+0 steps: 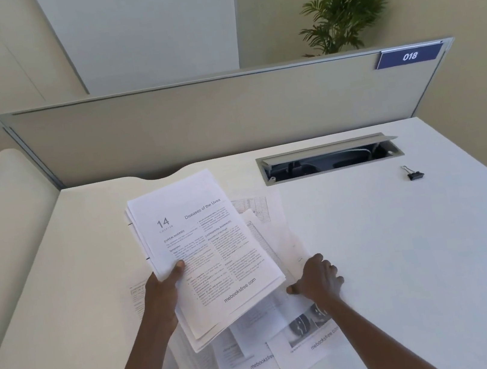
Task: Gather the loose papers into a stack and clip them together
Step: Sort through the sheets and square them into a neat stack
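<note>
My left hand (164, 294) grips a stack of printed papers (205, 253) by its left edge and holds it tilted above the desk; the top sheet is headed "14 Diseases of the Uvea". More loose sheets (291, 341) lie spread on the desk under and around the stack. My right hand (317, 277) rests on one of those loose sheets at the stack's right side, fingers curled with the thumb at the paper's edge. A black binder clip (414, 174) lies alone on the desk at the far right, well away from both hands.
The white desk (404, 255) has an open cable tray slot (327, 160) at the back. A beige partition (210, 119) with a blue "018" label runs behind it. A potted plant (345, 8) stands beyond. A cream rounded panel (4, 220) borders the left.
</note>
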The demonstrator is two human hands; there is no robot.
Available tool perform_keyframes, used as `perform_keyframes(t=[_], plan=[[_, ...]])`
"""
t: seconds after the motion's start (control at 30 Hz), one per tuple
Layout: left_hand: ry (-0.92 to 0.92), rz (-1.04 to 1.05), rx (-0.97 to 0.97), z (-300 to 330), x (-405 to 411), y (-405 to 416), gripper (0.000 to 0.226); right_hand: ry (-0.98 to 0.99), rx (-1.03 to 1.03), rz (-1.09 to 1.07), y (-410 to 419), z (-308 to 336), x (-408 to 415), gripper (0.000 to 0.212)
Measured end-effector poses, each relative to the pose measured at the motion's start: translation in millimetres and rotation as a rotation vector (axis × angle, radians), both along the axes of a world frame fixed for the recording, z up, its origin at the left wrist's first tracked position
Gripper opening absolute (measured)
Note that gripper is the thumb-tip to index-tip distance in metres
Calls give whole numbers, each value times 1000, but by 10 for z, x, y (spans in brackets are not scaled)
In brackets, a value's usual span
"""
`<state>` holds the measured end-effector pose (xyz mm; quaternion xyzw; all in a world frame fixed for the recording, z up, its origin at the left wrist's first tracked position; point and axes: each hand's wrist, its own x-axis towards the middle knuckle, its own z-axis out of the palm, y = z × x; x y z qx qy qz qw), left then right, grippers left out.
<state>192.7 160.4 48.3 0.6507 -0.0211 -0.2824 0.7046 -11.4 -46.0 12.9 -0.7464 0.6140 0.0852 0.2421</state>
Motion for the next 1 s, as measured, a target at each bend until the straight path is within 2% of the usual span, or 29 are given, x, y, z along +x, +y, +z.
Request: perform_keyframes(t=[0.2, 0.33, 0.47, 0.73, 1.0], plan=[[5, 38, 47, -62, 61, 48, 14, -149, 55, -89, -137, 20, -67, 51], [18, 49, 55, -149, 62, 84, 19, -232, 81, -124, -282, -11, -193, 32], [15, 31, 53, -211, 30, 72, 30, -315, 35, -105, -417, 55, -344, 48], [37, -44, 71, -257, -42, -73, 30, -293, -236, -3, -419, 610, -438, 25], [46, -122, 93, -248, -156, -224, 28, -289, -569, 50, -366, 1370, -598, 31]])
